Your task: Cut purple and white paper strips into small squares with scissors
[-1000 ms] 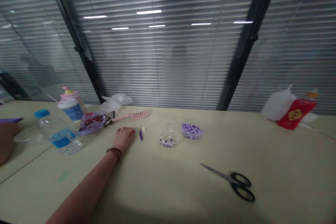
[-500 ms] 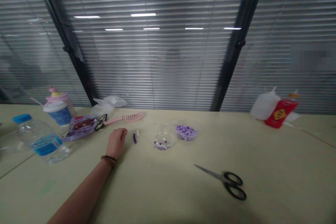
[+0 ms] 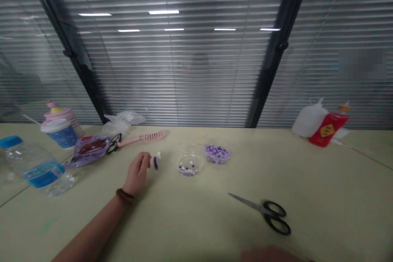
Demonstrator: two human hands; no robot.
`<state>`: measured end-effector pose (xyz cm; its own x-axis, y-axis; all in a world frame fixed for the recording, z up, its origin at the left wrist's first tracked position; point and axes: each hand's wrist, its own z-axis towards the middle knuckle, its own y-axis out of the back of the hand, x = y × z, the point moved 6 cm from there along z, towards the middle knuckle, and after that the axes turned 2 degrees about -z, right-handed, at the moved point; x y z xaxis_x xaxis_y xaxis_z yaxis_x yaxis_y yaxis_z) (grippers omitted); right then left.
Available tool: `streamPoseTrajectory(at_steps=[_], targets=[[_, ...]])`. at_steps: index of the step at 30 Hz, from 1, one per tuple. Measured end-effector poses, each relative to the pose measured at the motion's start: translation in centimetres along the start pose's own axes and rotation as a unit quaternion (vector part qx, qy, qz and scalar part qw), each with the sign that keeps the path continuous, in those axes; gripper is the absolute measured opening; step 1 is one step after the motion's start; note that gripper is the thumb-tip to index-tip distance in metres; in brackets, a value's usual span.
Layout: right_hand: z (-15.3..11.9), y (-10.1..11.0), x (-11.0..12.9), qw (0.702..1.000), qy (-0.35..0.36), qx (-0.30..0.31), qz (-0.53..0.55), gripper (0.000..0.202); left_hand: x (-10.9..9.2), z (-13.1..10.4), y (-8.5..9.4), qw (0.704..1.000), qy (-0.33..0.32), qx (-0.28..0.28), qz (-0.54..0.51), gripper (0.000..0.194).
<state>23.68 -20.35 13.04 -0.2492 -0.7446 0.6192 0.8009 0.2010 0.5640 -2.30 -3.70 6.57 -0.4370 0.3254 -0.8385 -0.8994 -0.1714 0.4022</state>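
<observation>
Left hand [image 3: 137,173] curled over the bench [image 3: 184,217] beside a purple strip [image 3: 155,163], can't tell whether its grip holds anything, blurred right hand [image 3: 272,254] low down, grip unclear

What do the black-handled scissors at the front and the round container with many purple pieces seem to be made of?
Scissors: the blades look like dull grey metal, probably steel, by their even grey tone; the handles look like smooth black plastic. Container: clear and apparently glossy, probably plastic, since the purple pieces show through its wall; glass remains possible.
</observation>
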Motion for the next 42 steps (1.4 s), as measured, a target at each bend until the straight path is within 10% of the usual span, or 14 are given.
streamPoseTrajectory(at_steps=[5, 9, 23, 28, 42], targets=[[1.6, -1.2, -3.1, 0.985, -0.130, 0.007, -0.112, 0.031, -4.7, -7.8, -10.2, 0.927, 0.097, 0.315, -0.182, 0.050], [1.9, -2.7, -6.9, 0.972, -0.191, 0.047, -0.131, 0.022, -5.2, -10.0, -14.1, 0.871, 0.150, 0.378, -0.277, 0.052], [-0.3, -5.2, -12.8, 0.989, -0.126, -0.067, -0.027, 0.013, -2.7, -9.4, -14.2, 0.813, 0.114, 0.431, -0.374, 0.038], [0.5, -3.1, -11.7, 0.982, -0.167, -0.076, 0.037, 0.025, -3.2, -9.0, -13.4, 0.848, 0.202, 0.391, -0.297, 0.047], [1.5, 5.0, -10.0, 0.948, -0.185, -0.209, 0.151, 0.006, -4.0, -9.3, -12.2, 0.805, 0.229, 0.404, -0.368, 0.047]])
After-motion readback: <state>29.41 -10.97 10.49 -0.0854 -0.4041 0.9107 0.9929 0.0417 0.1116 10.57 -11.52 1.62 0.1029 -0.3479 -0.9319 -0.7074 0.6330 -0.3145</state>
